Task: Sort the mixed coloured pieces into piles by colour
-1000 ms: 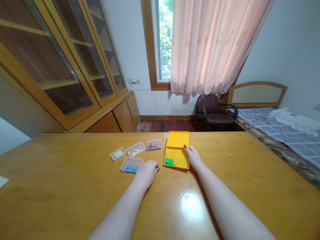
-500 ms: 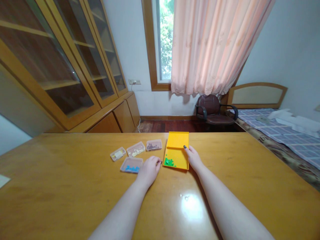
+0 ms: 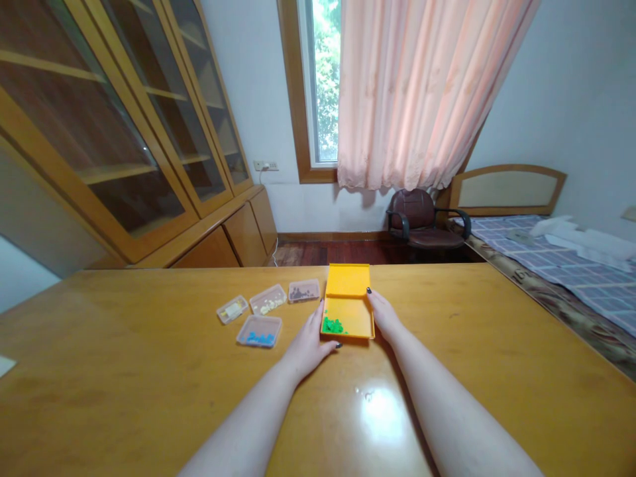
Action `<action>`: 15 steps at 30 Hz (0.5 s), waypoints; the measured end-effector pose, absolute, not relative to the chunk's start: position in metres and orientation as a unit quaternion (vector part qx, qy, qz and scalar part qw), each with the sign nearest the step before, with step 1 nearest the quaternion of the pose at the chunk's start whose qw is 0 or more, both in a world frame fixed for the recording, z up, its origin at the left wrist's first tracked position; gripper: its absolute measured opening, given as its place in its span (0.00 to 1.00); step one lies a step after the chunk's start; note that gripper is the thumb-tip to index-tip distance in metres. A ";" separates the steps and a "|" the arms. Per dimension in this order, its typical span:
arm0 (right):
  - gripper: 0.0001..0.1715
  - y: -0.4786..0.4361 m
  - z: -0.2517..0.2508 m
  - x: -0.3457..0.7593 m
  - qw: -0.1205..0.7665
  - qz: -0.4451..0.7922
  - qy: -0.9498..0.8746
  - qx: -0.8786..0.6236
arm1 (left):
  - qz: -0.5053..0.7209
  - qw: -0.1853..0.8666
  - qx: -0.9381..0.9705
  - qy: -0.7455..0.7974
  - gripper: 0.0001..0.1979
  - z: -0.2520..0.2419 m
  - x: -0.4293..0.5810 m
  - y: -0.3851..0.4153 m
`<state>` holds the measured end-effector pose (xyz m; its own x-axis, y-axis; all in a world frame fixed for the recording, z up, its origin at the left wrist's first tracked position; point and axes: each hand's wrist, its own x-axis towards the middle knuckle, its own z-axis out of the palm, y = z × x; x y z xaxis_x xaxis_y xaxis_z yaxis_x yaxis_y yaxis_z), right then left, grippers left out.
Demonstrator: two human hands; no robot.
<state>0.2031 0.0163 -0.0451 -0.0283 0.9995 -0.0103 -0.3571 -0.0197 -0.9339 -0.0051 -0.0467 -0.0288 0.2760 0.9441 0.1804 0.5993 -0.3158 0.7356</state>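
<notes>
A yellow hinged box (image 3: 358, 317) lies open on the table, its lid (image 3: 348, 279) folded back at the far side. Small green pieces (image 3: 332, 325) are heaped in its near left corner. My left hand (image 3: 311, 348) cradles the box's left side, fingers along the wall and thumb around the front corner. On the opposite side, my right hand (image 3: 385, 317) grips the right wall, its thumb near the hinge. Left of my left hand sits a clear tray of blue pieces (image 3: 261, 338).
More clear trays stand behind it: one with dark pieces (image 3: 299, 293), one with cream pieces (image 3: 269, 305), and a small box with yellow and white contents (image 3: 232, 310). Beyond the wooden table (image 3: 124, 371) are a chair (image 3: 415, 218), a bed (image 3: 556, 248) and a glass-door cabinet (image 3: 163, 132).
My left hand has moved from beside the blue tray to the left side of the yellow box, its fingers spreading out. The box sits slightly further left against my right hand.
</notes>
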 end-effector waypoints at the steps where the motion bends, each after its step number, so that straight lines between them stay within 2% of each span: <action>1: 0.23 0.017 -0.046 0.204 0.568 0.596 -0.411 -0.391 | 0.315 0.288 0.743 0.515 0.47 -0.029 -0.005 -0.046; 8: 0.25 0.014 -0.044 0.204 0.569 0.589 -0.430 -0.381 | 0.366 0.378 0.687 0.501 0.35 -0.033 -0.010 -0.038; 11: 0.26 0.011 -0.038 0.201 0.561 0.608 -0.432 -0.358 | 0.384 0.414 0.663 0.492 0.34 -0.034 -0.011 -0.037; 15: 0.22 0.007 -0.033 0.199 0.519 0.649 -0.427 -0.357 | 0.405 0.422 0.636 0.504 0.32 -0.036 -0.013 -0.035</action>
